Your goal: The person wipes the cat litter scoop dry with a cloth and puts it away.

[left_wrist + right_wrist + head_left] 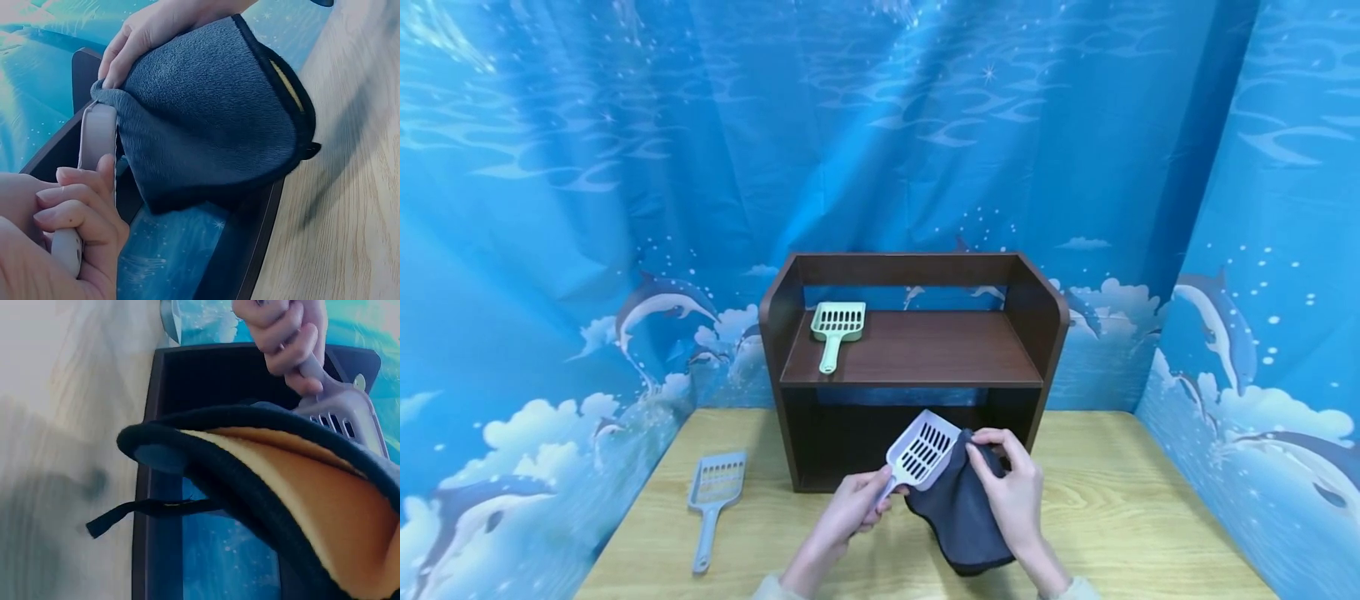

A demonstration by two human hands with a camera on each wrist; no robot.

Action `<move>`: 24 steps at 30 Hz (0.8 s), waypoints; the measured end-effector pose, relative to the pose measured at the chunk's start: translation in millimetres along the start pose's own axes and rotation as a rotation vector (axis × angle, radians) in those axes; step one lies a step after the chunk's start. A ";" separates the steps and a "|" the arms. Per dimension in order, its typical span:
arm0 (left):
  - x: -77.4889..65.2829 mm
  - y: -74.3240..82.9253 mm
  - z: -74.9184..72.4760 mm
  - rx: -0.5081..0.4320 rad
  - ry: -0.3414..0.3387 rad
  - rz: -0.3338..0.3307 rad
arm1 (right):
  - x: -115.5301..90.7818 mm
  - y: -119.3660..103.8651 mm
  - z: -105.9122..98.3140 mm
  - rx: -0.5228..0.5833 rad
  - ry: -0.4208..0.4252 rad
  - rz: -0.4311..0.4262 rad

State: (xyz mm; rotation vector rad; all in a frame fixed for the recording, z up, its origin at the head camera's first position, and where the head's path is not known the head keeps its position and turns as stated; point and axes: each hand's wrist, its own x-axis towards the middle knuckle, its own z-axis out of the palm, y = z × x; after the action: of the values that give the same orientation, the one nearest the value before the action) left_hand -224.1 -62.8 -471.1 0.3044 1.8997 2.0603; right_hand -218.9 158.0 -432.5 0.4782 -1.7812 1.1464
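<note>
My left hand point(859, 504) grips the handle of a lavender slotted litter scoop point(925, 450), its head tilted up to the right. With thumb and fingers, my right hand point(1013, 492) pinches a dark grey cloth point(962, 518) against the scoop's right rim. In the left wrist view, the cloth point(212, 112) hangs folded and covers the far end of the scoop point(98, 134). The right wrist view shows the cloth's orange-yellow inner side point(325, 494), black edging and a small black loop point(150, 508); the right hand's fingers are hidden there.
Behind the hands stands a dark brown two-tier shelf point(917, 346). A green litter scoop point(838, 333) lies on its upper board, at the left. A blue-grey litter scoop point(709, 517) lies on the wooden table point(1112, 500), left of the shelf. Blue dolphin-print curtains point(880, 167) surround the table.
</note>
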 end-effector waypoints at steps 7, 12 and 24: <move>2.7 1.7 4.1 -0.048 0.028 0.014 | -29.3 7.4 15.2 0.081 -0.087 0.000; 3.5 3.8 7.9 -0.073 0.046 0.017 | -38.0 6.3 18.9 0.089 -0.094 0.002; 3.4 1.1 6.8 -0.038 0.023 0.018 | -4.2 -6.4 4.9 0.048 -0.018 -0.040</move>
State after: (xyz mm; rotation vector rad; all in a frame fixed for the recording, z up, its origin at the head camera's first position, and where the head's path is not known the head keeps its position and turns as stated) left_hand -224.8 -55.3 -469.6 0.2913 1.8752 2.1175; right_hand -214.7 150.0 -433.5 0.5517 -1.7558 1.1622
